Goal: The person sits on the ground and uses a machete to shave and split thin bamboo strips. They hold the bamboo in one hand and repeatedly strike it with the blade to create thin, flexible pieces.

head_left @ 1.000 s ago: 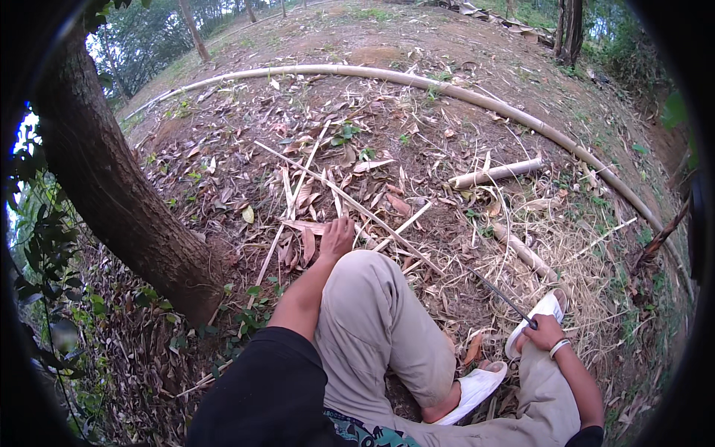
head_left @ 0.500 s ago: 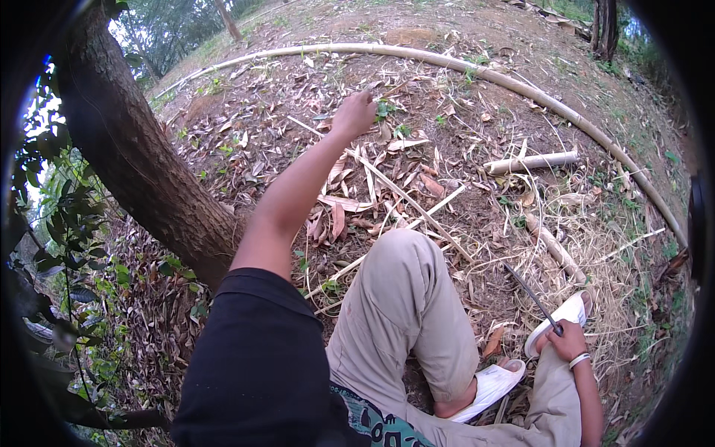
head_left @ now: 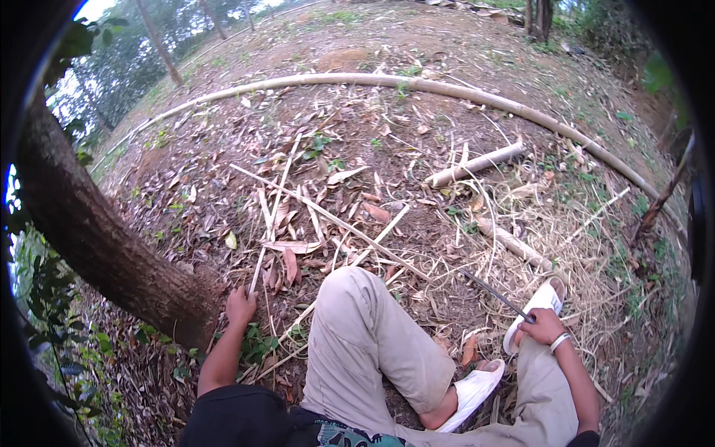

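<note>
My left hand (head_left: pixel 240 306) is low beside the tree trunk, its fingers closed on the lower end of a thin, pale bamboo strip (head_left: pixel 277 205). That strip slants up and away over the dry leaves. Another long strip (head_left: pixel 320 201) crosses it on the ground. By my right foot, my right hand (head_left: pixel 542 326) is wrapped round the handle of a knife. The knife's narrow dark blade (head_left: pixel 493 290) points up and left over pale shavings. Most of the handle is hidden in my fist.
A tree trunk (head_left: pixel 97 238) leans at the left. One long bamboo pole (head_left: pixel 417 83) arcs across the far ground. Short bamboo pieces (head_left: pixel 477 164) lie right of centre, near a heap of curled shavings (head_left: pixel 588 272). My bent knee (head_left: pixel 350 290) and white slippers (head_left: pixel 477 391) are in front.
My left hand has come back from the far leaves to beside the trunk, with the bamboo strip now in it. The right hand still holds the knife. The view has shifted.
</note>
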